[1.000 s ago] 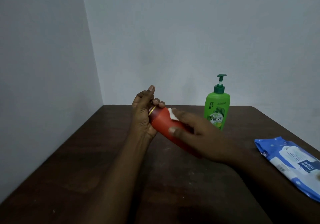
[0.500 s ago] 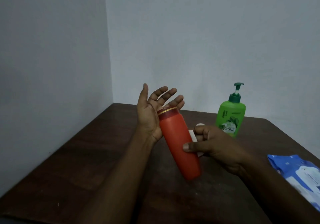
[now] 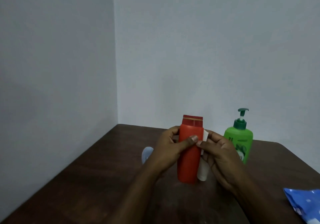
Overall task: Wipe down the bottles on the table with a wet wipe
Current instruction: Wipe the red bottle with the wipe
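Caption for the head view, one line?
Left hand grips the upright red bottle while right hand holds a white wipe at its side.

1. A plain home room is showing: bare pale walls [image 3: 207, 50] are meeting in a corner left of centre.
2. A dark wooden worktop [image 3: 86, 180] is filling the lower frame.
3. A green pump bottle [image 3: 242, 140] and blue wipes pack [image 3: 304, 204] are sitting at right.
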Tool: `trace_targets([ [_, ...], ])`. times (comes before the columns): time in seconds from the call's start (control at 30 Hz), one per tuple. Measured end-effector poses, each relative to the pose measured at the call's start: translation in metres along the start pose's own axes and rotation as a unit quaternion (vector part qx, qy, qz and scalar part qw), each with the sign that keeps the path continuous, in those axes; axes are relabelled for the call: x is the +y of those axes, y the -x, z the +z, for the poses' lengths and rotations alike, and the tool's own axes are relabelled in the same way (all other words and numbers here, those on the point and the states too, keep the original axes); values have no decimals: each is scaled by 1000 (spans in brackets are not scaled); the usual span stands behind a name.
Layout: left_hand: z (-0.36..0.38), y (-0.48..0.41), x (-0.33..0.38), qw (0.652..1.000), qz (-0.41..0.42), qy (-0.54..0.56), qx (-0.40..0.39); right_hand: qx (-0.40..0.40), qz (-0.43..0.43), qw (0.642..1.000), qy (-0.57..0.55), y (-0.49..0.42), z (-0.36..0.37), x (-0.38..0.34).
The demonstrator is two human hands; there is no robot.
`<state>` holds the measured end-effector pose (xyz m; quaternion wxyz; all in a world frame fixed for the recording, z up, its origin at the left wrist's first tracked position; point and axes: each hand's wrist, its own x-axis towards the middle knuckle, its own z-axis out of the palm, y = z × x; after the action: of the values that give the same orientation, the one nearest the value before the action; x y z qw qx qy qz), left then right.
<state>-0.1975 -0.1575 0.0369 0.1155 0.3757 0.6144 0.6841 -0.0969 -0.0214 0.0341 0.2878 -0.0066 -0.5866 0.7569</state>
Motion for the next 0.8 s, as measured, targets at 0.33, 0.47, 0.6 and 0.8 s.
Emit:
trace_targets([
  [0.33,5,5,-3,991,-25,-54,-121,29,-51,996,-65,4,-16,-15],
  [0.47,4,5,-4,977,-48,-58,-197,-32,-5,993,-110,12,-23,-22],
  [0.6,0,5,-3,963,-46,-74,-255,-68,53,987,-139,19,-21,-30],
  [0.8,-4,4,-3,969,-59,-38,-236,-60,45,988,-132,16,-24,-38],
])
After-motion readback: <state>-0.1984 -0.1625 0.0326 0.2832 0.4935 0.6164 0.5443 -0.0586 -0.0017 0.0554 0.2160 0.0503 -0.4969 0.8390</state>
